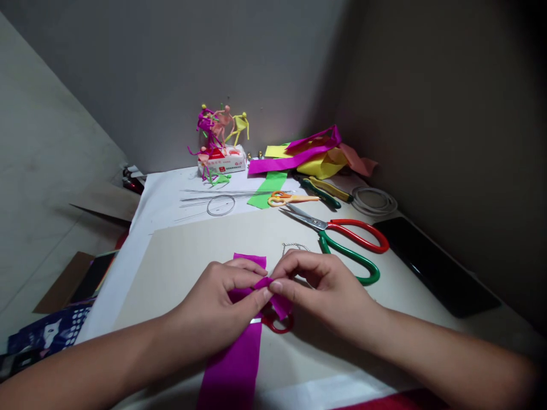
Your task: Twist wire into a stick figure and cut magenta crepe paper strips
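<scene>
A small piece of magenta crepe paper is pinched between both my hands, with its lower end hanging free. My left hand is closed, thumb and fingers on the paper's left side. From the right, my right hand grips the same piece with thumb and index finger. Beneath them a longer magenta strip lies on the board. A small pair of scissors with a red handle rests there, partly hidden by my hands. Just beyond my right hand is a bit of twisted thin wire.
Large scissors with red and green handles lie to the right, beside a black phone or tablet. Farther back are orange scissors, pliers, coiled cable, wires, colored paper strips and small figures on a box.
</scene>
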`<state>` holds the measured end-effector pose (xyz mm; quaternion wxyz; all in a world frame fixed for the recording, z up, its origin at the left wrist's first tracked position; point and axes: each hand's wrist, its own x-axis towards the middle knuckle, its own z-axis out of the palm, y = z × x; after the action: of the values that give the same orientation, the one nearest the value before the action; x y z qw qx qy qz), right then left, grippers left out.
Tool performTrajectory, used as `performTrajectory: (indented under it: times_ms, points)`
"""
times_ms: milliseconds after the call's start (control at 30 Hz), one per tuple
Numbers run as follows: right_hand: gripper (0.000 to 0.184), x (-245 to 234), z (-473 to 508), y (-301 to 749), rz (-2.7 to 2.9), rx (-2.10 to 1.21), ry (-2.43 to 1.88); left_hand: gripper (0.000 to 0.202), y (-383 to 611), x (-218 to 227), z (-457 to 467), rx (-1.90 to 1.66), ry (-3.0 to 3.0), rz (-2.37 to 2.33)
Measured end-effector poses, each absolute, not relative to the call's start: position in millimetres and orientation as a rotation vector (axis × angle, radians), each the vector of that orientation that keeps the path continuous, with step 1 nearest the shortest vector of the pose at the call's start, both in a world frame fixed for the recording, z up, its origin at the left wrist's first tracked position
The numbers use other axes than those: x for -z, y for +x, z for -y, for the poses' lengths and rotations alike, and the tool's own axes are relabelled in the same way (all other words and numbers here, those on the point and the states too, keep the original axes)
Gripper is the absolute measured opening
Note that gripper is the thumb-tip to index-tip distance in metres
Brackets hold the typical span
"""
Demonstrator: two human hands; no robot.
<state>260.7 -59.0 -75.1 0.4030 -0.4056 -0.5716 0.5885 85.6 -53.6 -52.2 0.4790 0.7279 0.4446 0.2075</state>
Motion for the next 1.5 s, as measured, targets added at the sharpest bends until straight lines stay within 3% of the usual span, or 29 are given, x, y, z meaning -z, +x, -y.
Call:
performTrajectory:
  times_ms: [133, 833, 1233, 1500]
  points:
    - [0.017, 77, 61, 258, 1.23, -1.618, -0.979, 0.024, 86, 54, 54, -0.547, 1.749, -1.089]
    - [0.015, 85, 61, 254, 0.984, -1.803, -0.915, 0.026, 90, 58, 59, -0.454, 1.482, -1.16]
    - [0.013, 83, 57, 262, 1.039, -1.715, -0.919, 0.026, 87, 55, 59, -0.373, 1.499, -1.124]
    - [0.025, 85, 55, 264, 1.163, -1.828, -0.985, 0.026, 86, 55, 57, -0.429, 1.676, -1.188]
